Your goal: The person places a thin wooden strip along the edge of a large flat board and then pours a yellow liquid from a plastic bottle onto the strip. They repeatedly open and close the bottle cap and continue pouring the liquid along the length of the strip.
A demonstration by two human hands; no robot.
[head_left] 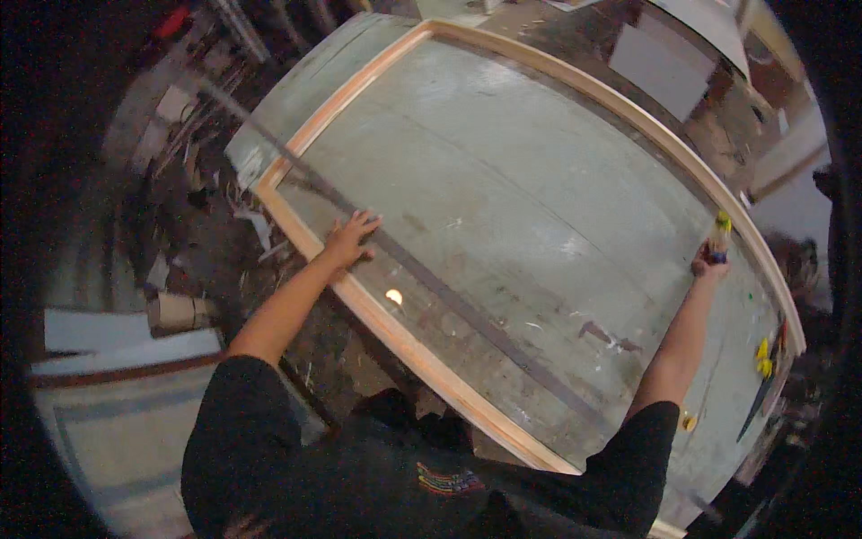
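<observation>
In the head view, with the middle of the picture as the centre of your dial, a pale wooden frame (pixel 413 348) lay on the grey-green table (pixel 503 162), one corner at 12 o'clock and another at 10; one long rail ran from there toward 5 o'clock, passing close in front of your body, and the other curved from 12 round to nearly 4. A long dark strip (pixel 440 288) crossed the frame on a slant, from just past 10 o'clock to just past 4. Your left hand (pixel 350 242) was between 9 and 10 o'clock, its grasp released and its fingers spread at the strip, just inside the near rail; how hard it pressed, you could not tell. Your right hand (pixel 711 262), at 3 o'clock, was closed around a small bottle (pixel 722 237) with a yellow-green top, held near the far rail. Between 3 and 4 o'clock a yellow tool (pixel 764 357) lay near the table's edge, with a long dark blade (pixel 752 411) just beside it, and a small yellow round object (pixel 689 420) was at 4. Pale panels (pixel 135 431) stood at 8 o'clock, and a white sheet (pixel 660 70) lay between 1 and 2.
</observation>
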